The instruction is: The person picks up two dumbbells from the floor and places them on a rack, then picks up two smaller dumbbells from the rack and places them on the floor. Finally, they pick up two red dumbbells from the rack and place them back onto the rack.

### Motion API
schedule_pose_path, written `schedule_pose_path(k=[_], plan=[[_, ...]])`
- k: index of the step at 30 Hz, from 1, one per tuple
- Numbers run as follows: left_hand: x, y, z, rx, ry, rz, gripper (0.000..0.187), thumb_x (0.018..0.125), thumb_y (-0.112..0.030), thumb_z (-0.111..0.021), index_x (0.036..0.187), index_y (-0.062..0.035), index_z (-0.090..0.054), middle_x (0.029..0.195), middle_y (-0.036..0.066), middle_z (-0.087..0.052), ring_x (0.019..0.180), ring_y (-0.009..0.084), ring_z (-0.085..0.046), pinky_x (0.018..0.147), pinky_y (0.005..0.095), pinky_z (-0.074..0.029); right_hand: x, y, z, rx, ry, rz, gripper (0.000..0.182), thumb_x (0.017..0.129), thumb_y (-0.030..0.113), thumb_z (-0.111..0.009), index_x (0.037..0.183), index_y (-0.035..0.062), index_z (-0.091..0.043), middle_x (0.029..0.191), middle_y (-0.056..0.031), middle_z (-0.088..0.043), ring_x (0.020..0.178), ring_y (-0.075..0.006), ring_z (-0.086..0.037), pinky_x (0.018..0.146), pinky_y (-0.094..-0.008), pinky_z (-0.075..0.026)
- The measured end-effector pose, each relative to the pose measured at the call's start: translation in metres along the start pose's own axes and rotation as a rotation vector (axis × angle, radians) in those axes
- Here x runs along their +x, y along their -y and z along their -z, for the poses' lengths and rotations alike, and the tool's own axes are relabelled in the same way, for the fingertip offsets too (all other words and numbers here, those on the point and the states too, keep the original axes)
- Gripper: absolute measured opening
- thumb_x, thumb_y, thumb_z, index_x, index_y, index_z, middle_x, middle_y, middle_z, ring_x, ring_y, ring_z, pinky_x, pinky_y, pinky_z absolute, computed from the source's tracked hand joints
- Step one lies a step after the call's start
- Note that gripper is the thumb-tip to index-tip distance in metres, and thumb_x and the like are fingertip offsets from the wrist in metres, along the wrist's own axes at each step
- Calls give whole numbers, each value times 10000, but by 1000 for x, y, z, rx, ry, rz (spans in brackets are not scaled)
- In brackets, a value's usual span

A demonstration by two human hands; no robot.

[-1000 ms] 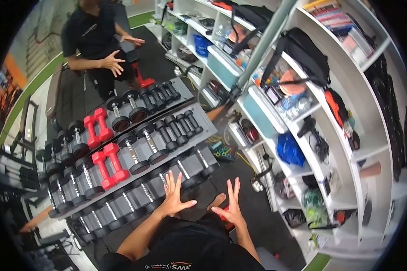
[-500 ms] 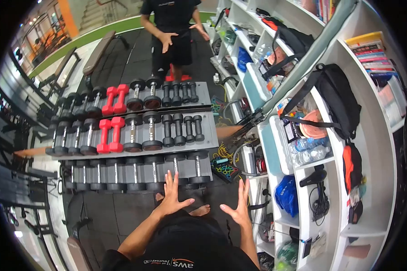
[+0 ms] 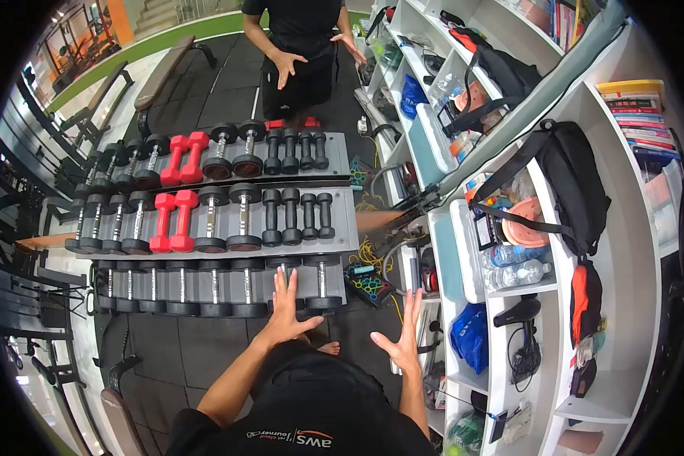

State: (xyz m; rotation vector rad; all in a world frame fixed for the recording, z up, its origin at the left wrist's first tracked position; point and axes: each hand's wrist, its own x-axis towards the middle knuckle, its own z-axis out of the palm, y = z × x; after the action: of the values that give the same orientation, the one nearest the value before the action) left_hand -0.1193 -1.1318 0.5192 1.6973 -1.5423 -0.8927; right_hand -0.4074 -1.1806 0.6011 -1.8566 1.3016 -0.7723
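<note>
My left hand (image 3: 285, 313) is held out in front of my body with its fingers spread. It holds nothing. Behind its fingertips in the picture is the lower row of black dumbbells with silver handles (image 3: 214, 285); contact with them cannot be made out. My right hand (image 3: 400, 338) is also raised, fingers apart and thumb pointing inward, between the rack and the white shelves (image 3: 475, 372). Nothing is in it. On the rack's upper tier (image 3: 292, 248) lie red dumbbells (image 3: 182, 220), small black dumbbells (image 3: 290, 218) and larger black ones with metal handles (image 3: 244, 216).
A mirror behind the rack reflects the dumbbells and a person in black (image 3: 300, 45). The shelves at right hold a black backpack (image 3: 574, 186), water bottles (image 3: 518, 275), a blue bag (image 3: 470, 338) and a hair dryer (image 3: 517, 311). A bench (image 3: 125, 425) stands at lower left.
The view has shifted, so the rack sits slightly further left and higher in the picture. Both hands keep their spread pose. One bare foot shows now instead of two.
</note>
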Motion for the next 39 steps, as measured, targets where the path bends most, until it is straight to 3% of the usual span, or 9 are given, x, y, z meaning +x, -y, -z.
schedule_pose_path(k=[6, 10, 12, 18, 21, 26, 32, 35, 39], plan=[[19, -1, 16, -95, -66, -33, 1262, 689, -277, -861, 1561, -91, 31, 1574, 275, 195, 1485, 421, 74, 1187, 506, -120, 32, 10, -16, 18, 28, -18, 1167, 702, 433, -813, 1572, 99, -111, 1621, -219, 21, 1502, -356, -56, 1194, -467, -132], [17, 14, 32, -186, -122, -19, 1255, 695, -286, -857, 1560, -80, 29, 1572, 284, 189, 1487, 422, 38, 1184, 496, -149, 61, 13, -29, 13, 88, -20, 1163, 705, 415, -816, 1573, 107, -108, 1623, -214, 35, 1505, -348, -43, 1193, -475, -126], [13, 24, 40, -151, -176, 4, 1238, 696, -266, -857, 1559, -72, 9, 1564, 297, 196, 1481, 446, 2, 1175, 490, -204, 77, 11, -38, -28, 135, -9, 1168, 698, 430, -833, 1572, 126, -120, 1615, -234, 47, 1497, -391, -25, 1183, -512, -151], [12, 42, 63, -149, -314, 132, 1250, 685, -248, -859, 1560, -81, 18, 1580, 277, 154, 1484, 436, -15, 1177, 506, -196, 130, 9, -62, -84, 270, 85, 1145, 700, 461, -831, 1571, 162, -151, 1605, -257, 72, 1476, -468, 31, 1174, -569, -128], [23, 39, 61, -133, -376, 151, 1242, 683, -255, -859, 1560, -77, 4, 1582, 285, 131, 1486, 432, -21, 1178, 513, -180, 162, 6, -72, -123, 359, 145, 1136, 719, 429, -827, 1568, 113, -142, 1604, -264, 53, 1495, -406, -24, 1182, -496, -159], [44, 18, 42, -107, -476, 185, 1229, 685, -272, -854, 1560, -67, -15, 1581, 293, 124, 1487, 432, -13, 1180, 508, -175, 218, -15, -95, 38, 530, 86, 1123, 745, 442, -812, 1577, 189, -101, 1605, -262, 33, 1487, -403, -105, 1171, -497, -212], [62, -7, -4, -109, -483, 273, 1233, 687, -276, -854, 1562, -82, -7, 1578, 290, 140, 1486, 434, 0, 1178, 498, -193, 268, -60, -119, -48, 697, 44, 1140, 743, 442, -815, 1576, 230, -65, 1571, -337, 6, 1456, -467, -157, 1160, -486, -265], [72, -20, -16, -111, -464, 334, 1230, 685, -252, -854, 1563, -94, -8, 1581, 285, 131, 1483, 440, -50, 1161, 496, -242, 284, -82, -131, -60, 771, 41, 1134, 751, 463, -798, 1576, 222, -57, 1575, -332, 9, 1471, -456, -100, 1169, -492, -238], [89, -25, -26, -64, -485, 339, 1205, 684, -243, -852, 1565, -103, -42, 1580, 289, 123, 1474, 450, -98, 1146, 487, -280, 300, -102, -146, -104, 819, 110, 1100, 762, 395, -800, 1572, 253, -70, 1578, -317, -9, 1450, -472, -170, 1159, -474, -281]])
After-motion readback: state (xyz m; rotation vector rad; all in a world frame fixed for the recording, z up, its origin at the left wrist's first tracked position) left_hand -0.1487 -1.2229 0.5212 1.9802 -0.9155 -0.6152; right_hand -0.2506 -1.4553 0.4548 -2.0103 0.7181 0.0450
